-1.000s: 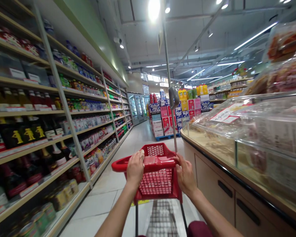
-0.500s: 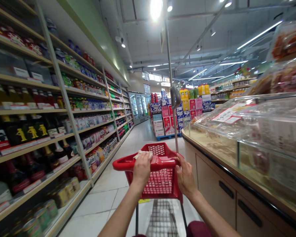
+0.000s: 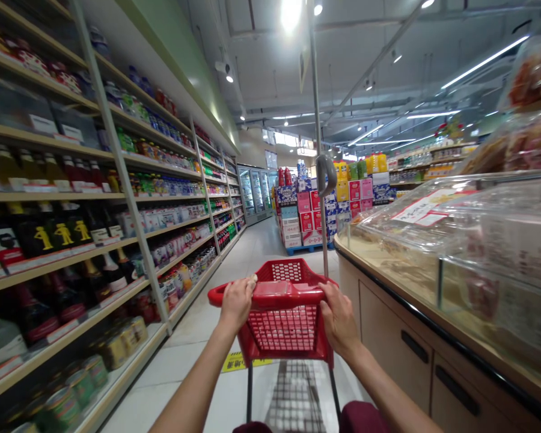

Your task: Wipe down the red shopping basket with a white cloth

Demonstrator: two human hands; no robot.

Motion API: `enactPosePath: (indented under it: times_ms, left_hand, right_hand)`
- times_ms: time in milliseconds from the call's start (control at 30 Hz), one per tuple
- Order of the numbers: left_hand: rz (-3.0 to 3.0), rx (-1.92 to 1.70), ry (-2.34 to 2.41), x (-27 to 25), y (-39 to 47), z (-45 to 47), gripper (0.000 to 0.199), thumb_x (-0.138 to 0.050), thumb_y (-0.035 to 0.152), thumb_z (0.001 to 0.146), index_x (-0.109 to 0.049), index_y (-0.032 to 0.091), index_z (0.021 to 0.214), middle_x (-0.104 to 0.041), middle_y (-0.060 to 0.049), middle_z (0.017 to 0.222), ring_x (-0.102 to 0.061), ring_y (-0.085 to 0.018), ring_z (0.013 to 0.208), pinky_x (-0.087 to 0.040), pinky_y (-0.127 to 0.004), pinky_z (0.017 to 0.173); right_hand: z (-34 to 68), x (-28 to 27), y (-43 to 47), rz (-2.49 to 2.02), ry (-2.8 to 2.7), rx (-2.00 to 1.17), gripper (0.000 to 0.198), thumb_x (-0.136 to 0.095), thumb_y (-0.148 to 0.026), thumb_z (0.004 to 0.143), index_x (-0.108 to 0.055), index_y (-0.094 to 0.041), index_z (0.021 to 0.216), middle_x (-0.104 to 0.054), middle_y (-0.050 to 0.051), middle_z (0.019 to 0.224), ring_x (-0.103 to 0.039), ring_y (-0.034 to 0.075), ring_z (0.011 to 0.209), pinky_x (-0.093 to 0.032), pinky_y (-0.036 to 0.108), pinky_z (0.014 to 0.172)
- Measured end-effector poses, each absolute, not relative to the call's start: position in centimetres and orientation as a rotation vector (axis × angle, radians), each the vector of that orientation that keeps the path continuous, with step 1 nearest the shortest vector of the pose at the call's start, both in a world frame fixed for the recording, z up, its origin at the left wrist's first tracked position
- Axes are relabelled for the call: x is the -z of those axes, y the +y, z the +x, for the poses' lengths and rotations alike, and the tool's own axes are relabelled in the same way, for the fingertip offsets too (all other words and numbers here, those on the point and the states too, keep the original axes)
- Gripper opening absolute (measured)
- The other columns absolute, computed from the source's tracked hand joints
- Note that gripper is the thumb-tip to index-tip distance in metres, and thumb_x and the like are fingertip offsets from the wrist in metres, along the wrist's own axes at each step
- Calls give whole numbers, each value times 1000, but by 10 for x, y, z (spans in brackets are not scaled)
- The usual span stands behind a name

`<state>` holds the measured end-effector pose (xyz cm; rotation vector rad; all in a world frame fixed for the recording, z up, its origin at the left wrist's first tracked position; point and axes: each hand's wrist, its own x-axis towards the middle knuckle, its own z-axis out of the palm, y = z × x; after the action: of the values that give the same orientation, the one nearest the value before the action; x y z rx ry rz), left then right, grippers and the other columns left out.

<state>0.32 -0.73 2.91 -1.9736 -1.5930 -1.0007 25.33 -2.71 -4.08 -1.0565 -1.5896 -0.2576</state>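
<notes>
A red shopping cart (image 3: 282, 331) with a lattice basket stands in front of me, its red handle (image 3: 293, 296) running across the near side. My left hand (image 3: 238, 302) is closed over the left part of the handle, pressing a whitish cloth (image 3: 253, 280) against it. Only a small edge of that cloth shows past the fingers. At the handle's right end, my right hand (image 3: 340, 319) is wrapped round the red bar. A grey pole (image 3: 319, 120) with a grey hook-shaped piece (image 3: 326, 175) rises by the cart's right side.
Shelves of bottles and cans (image 3: 67, 234) line the left side. On the right runs a wooden counter (image 3: 388, 325) with packed food under clear plastic. Stacked drink boxes (image 3: 304, 219) stand on a blue pallet ahead. A yellow floor sticker (image 3: 237, 362) lies beneath the cart.
My left hand has slid left along the handle with the cloth, which is now mostly covered by the fingers. More of the yellow floor sticker shows. My right hand stays on the handle.
</notes>
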Motion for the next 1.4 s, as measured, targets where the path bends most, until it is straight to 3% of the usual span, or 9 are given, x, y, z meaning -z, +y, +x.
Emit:
enactPosePath:
  times_ms: [100,233,367,467,633,700,933,1133,1400]
  left_hand:
    - [-2001,979,-1599,-30,-14,14,30,-31,28,86,-60,19,87,-66,-4,78,-60,-17,75,-47,-32,71]
    - [-2025,976,-1539,-23,-28,41,29,-32,28,87,-59,18,90,-65,-5,81,-58,-17,78,-46,-34,76]
    - [-1959,1026,-1255,-4,-37,71,27,-32,22,86,-57,18,95,-64,-7,96,-57,-18,93,-43,-38,87]
    - [-1903,1030,-1055,7,-42,75,26,-35,19,86,-56,18,99,-63,-7,104,-54,-18,103,-42,-37,90]
    - [-1866,1129,-1243,10,-59,43,27,-35,19,85,-54,21,103,-63,-7,104,-55,-18,100,-31,-48,98]
    - [-1823,1182,-1371,9,-64,40,27,-33,19,86,-54,22,104,-63,-7,106,-55,-19,101,-31,-52,97]
    - [-2119,1099,-1400,-8,-49,99,24,-37,14,83,-58,18,93,-65,-6,94,-58,-17,90,-36,-42,94]
    - [-2177,1326,-1648,-17,-53,68,26,-33,22,86,-57,23,94,-65,0,92,-56,-15,87,-33,-43,94]
    - [-2260,1359,-1536,-15,-57,95,23,-37,23,84,-60,20,82,-64,-2,82,-56,-15,79,-44,-32,76]
  right_hand:
    - [261,46,-21,-1121,-1683,320,34,-34,-29,84,-49,-21,113,-48,8,121,-35,24,120,-34,45,91]
    - [281,46,-5,-1228,-1664,362,40,-33,-37,84,-47,-19,117,-43,11,126,-28,27,124,-32,51,92]
    - [280,31,1,-1330,-1638,377,40,-30,-38,86,-54,-20,111,-50,11,121,-34,29,121,-28,59,90]
    - [262,19,-5,-1180,-1811,412,34,-31,-33,87,-57,-25,107,-56,7,116,-42,24,115,-24,57,94]
    - [249,21,-9,-1121,-1847,414,33,-32,-30,87,-56,-27,108,-57,5,115,-46,22,112,-25,55,94]
    - [245,25,-8,-1113,-1821,438,33,-33,-31,86,-56,-25,109,-57,6,115,-46,23,112,-25,56,93]
    - [228,32,-14,-1010,-1868,453,34,-32,-26,85,-55,-25,111,-55,5,119,-44,22,114,-28,50,94]
    - [245,28,-12,-1016,-1881,291,35,-29,-30,86,-57,-26,108,-54,5,120,-41,22,117,-27,53,95]
    - [270,29,6,-901,-1778,52,33,-34,-36,84,-61,-22,97,-57,7,114,-38,25,120,-21,56,98]
